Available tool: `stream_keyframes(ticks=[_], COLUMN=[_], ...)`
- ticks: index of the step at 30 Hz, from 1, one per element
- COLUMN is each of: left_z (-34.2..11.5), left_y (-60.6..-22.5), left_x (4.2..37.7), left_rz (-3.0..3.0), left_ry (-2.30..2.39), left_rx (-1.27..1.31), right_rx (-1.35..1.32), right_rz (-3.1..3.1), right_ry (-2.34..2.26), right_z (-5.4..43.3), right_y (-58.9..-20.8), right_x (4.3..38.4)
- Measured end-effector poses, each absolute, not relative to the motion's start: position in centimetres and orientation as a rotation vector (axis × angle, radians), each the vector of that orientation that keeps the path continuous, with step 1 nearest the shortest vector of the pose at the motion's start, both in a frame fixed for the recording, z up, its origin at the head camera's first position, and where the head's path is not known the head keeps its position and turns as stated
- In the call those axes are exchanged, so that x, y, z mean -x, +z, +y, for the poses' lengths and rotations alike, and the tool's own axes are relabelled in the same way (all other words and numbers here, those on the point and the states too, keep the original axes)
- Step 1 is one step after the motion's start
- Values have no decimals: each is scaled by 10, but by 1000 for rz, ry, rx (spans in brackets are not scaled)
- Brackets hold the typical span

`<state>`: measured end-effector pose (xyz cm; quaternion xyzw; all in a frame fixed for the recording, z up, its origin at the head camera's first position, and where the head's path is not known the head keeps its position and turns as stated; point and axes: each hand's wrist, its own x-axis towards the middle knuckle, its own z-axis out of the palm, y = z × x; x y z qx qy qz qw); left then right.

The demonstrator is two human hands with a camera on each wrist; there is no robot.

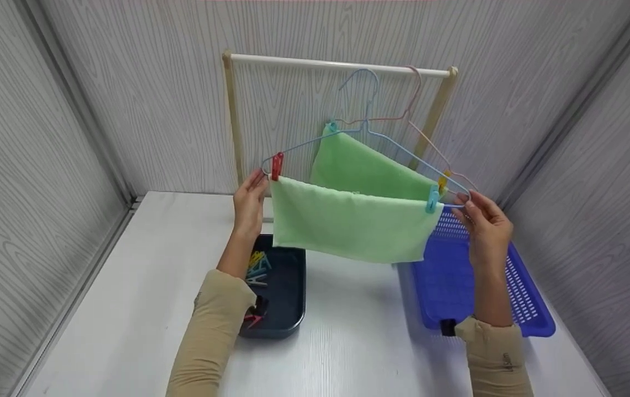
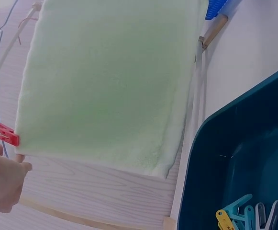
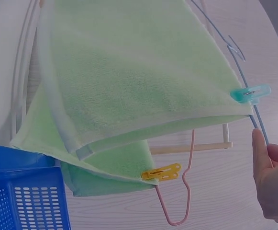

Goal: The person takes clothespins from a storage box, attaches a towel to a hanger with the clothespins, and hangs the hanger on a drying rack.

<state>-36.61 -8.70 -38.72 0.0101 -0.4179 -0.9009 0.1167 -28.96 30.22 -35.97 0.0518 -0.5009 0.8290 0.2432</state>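
A blue wire hanger [image 1: 403,148] is held up by both hands, one at each end. My left hand [image 1: 250,203] pinches its left corner, beside a red clothespin [image 1: 277,166]. My right hand [image 1: 487,226] grips the right corner, near a turquoise clothespin [image 1: 432,199]. Between the two pins a folded light green towel [image 1: 353,223] hangs from the hanger. Behind it, a second green towel [image 1: 373,165] hangs from a pink hanger [image 1: 415,94] on the rack, with a yellow clothespin [image 3: 161,172] at one corner. The blue hook appears in front of the rack bar; contact with it cannot be told.
The drying rack has a white bar [image 1: 304,62] and wooden posts. A dark tray [image 1: 287,309] with several clothespins [image 2: 244,215] sits below my left forearm. To the right, a blue basket [image 1: 535,309] lies under my right forearm. Panelled walls enclose the white table [image 1: 348,342].
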Motion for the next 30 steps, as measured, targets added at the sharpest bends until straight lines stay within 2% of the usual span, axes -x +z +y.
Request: stream_keyframes(ticks=[16,30], left_z=[-89,-90], left_y=[-373,-349], left_x=[378,384], left_rz=[-1520,-1631], left_ry=[-2516,-2456], left_rx=[143,195], right_rx=[-222,-143], right_rz=[-1255,-1142], right_ry=[2295,2401], right_z=[294,299], right_y=[-340,-317], right_x=[307,326])
